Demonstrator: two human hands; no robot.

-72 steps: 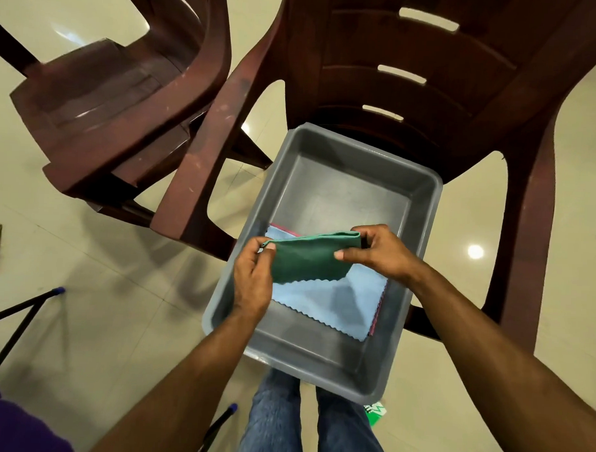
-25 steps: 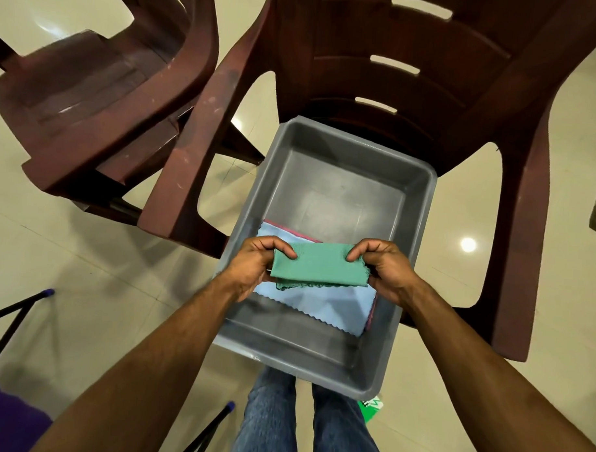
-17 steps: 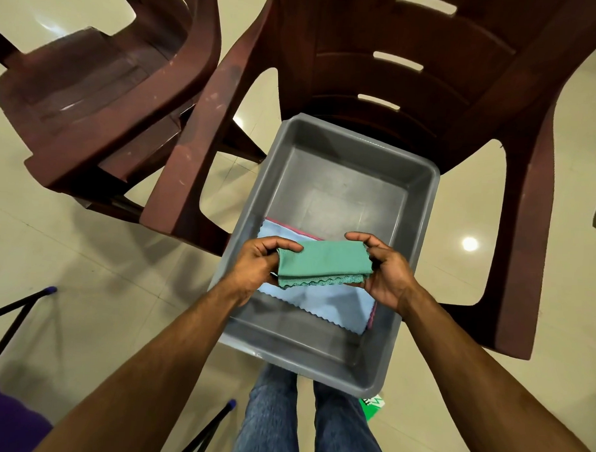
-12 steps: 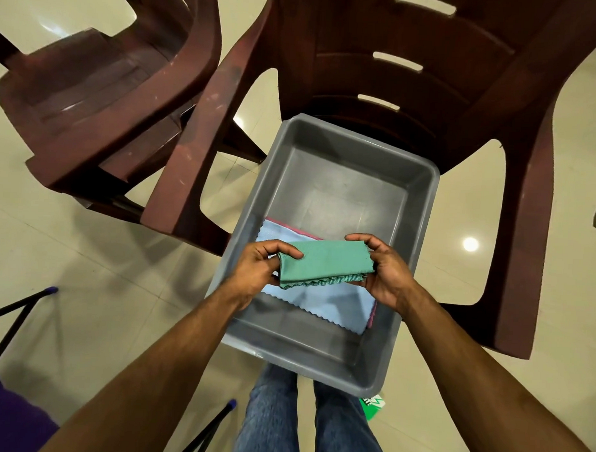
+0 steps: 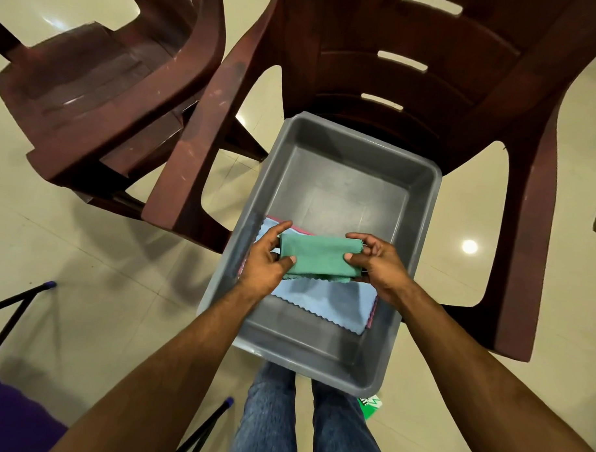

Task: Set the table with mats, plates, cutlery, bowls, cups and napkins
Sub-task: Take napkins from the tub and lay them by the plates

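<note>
Pale glossy floor tiles (image 5: 85, 286) fill the head view, with two dark red plastic chairs, one at 10 o'clock (image 5: 102, 83) and one at 1 o'clock (image 5: 414, 60); on the seat edge of the latter I see a grey tub (image 5: 422, 210), overhanging my jeans-clad legs (image 5: 303, 422) at 6 o'clock. Held above the tub's middle is the green napkin (image 5: 319, 258), folded into a compact rectangle. My left hand (image 5: 265, 262) grips its 9 o'clock end, thumb on top and fingers curled behind; my right hand (image 5: 379, 262) pinches the 3 o'clock end between thumb and curled fingers. Compared with half a second ago, the napkin sits flatter and squarer, and the left forefinger has stretched up along its short edge, so I judge the fold to be just finished. Beneath it a light blue napkin (image 5: 327, 301) with a zigzag hem lies on the tub floor, over a pink one (image 5: 372, 314) showing only at the edges. Next, I judge, comes carrying the green napkin to the table, which is out of view.
</note>
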